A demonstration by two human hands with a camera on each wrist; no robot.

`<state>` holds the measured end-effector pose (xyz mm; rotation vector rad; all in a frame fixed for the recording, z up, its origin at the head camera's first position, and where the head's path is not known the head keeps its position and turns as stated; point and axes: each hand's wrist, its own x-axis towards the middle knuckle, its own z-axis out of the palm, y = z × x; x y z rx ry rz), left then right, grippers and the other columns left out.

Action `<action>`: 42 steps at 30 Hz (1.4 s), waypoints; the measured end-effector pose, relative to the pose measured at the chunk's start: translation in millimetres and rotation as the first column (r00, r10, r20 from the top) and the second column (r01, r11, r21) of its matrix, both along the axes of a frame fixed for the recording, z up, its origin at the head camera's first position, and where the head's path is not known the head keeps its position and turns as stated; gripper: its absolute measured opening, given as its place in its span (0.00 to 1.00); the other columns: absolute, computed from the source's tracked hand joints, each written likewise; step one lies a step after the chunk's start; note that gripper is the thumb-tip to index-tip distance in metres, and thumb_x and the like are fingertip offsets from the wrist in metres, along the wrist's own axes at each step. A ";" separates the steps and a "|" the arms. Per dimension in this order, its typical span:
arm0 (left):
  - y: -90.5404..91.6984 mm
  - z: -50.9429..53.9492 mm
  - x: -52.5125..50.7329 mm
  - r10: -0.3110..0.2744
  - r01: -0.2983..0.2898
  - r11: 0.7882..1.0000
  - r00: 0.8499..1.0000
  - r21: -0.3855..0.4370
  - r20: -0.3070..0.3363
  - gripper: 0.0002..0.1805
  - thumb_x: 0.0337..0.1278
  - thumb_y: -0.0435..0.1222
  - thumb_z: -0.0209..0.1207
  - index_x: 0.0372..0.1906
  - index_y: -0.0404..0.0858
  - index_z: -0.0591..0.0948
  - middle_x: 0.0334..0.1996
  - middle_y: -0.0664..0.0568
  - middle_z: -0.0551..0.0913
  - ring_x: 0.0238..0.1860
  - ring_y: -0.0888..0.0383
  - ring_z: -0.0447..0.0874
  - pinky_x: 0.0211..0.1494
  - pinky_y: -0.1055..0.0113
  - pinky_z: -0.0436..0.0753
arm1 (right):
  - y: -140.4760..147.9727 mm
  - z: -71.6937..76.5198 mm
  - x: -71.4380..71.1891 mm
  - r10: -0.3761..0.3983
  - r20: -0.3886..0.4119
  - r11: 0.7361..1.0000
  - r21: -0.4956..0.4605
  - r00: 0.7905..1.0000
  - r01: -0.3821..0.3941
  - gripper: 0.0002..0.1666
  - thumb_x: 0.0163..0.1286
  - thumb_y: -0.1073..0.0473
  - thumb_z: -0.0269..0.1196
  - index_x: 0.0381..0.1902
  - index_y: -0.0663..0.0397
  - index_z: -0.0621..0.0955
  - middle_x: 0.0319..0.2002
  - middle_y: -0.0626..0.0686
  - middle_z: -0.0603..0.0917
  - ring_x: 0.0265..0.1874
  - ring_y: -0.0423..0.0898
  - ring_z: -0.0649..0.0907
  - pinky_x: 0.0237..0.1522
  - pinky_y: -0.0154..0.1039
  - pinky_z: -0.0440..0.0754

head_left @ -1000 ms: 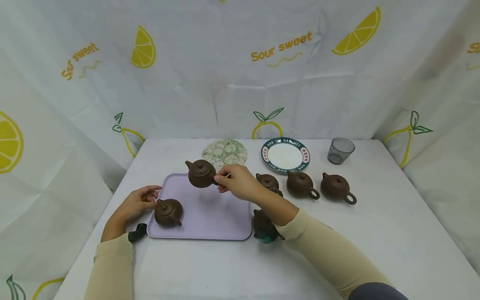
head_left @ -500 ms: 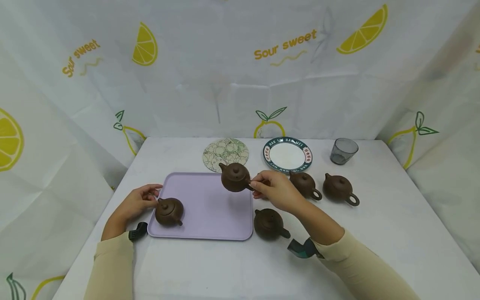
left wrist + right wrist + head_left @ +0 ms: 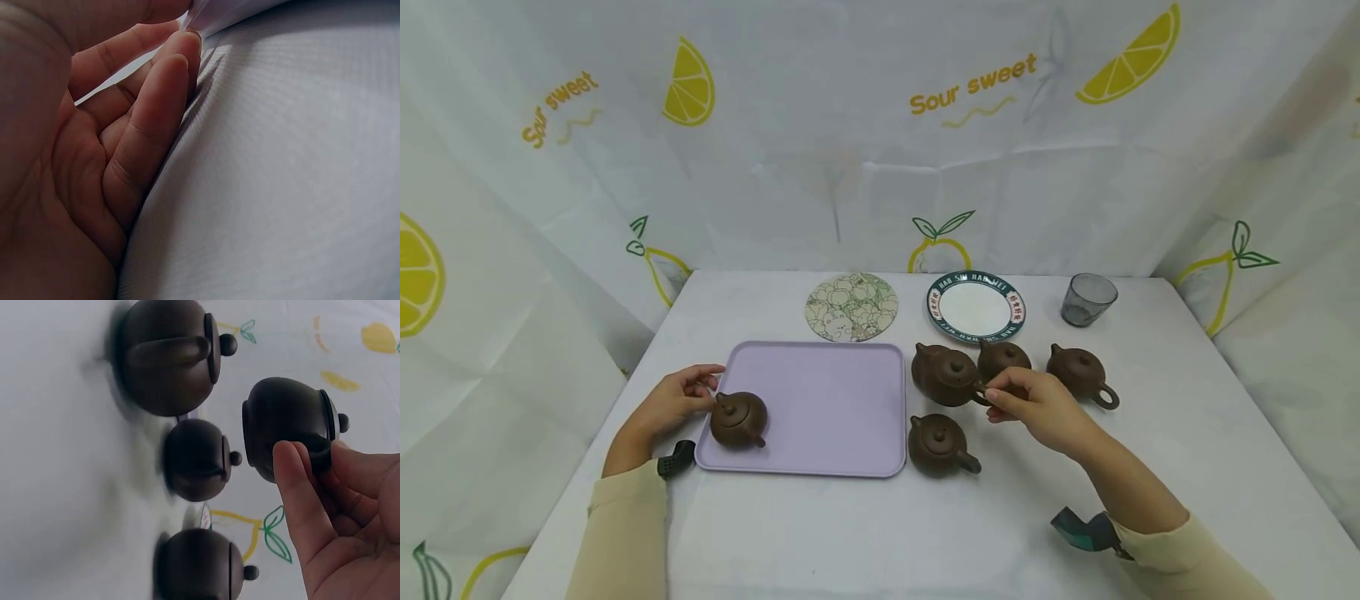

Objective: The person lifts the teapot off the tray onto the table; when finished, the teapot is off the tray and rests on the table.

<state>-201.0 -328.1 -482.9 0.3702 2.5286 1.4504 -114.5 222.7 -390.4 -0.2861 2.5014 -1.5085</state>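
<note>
My right hand [image 3: 1037,410] pinches the handle of a brown clay teapot [image 3: 949,379] and holds it in the air, just right of the lilac tray [image 3: 827,412]. This raised teapot partly covers another brown teapot [image 3: 921,365] behind it. In the right wrist view, the thumb and fingers close on the handle of the held teapot [image 3: 281,415]. My left hand [image 3: 662,408] lies at the tray's left edge, fingers relaxed and fingertips by the rim. Beside its thumb, a brown teapot [image 3: 737,419] sits on the tray.
A teapot [image 3: 937,444] stands right of the tray; two more, a middle teapot [image 3: 1000,357] and a far-right teapot [image 3: 1077,371], stand beyond. Along the back are a round patterned mat [image 3: 852,307], a green-rimmed plate [image 3: 976,305] and a glass [image 3: 1087,300].
My right hand has carried the teapot rightward from above the tray to in front of the teapots on its right. My left hand has stayed at the tray's edge.
</note>
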 end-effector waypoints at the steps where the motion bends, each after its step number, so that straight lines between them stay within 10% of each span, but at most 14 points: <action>1: 0.0 0.1 -0.2 0.000 0.000 1.000 1.000 0.000 0.002 0.31 0.49 0.21 0.61 0.63 0.26 0.71 0.44 0.37 0.76 0.34 0.63 0.77 0.35 0.74 0.75 | 5.5 -0.5 2.9 0.002 0.000 1.000 0.004 1.000 -0.002 0.09 0.71 0.63 0.60 0.43 0.66 0.79 0.37 0.60 0.83 0.35 0.49 0.86 0.40 0.43 0.83; 18: 1.8 1.9 3.2 0.000 0.000 1.000 1.000 0.024 -0.002 0.31 0.48 0.21 0.62 0.62 0.24 0.71 0.43 0.37 0.77 0.33 0.63 0.77 0.35 0.74 0.75 | 59.4 -35.1 42.1 0.023 0.126 1.000 -0.001 0.992 -0.023 0.12 0.70 0.60 0.61 0.41 0.67 0.79 0.37 0.61 0.82 0.34 0.48 0.85 0.40 0.38 0.83; 42: 4.2 5.1 3.4 0.005 -0.005 1.000 1.000 0.022 0.004 0.31 0.48 0.20 0.61 0.63 0.25 0.70 0.43 0.36 0.76 0.33 0.64 0.77 0.35 0.74 0.75 | 79.8 -56.1 53.8 0.067 0.198 0.996 -0.065 0.978 -0.055 0.13 0.69 0.60 0.62 0.42 0.69 0.79 0.38 0.61 0.83 0.34 0.49 0.85 0.38 0.40 0.83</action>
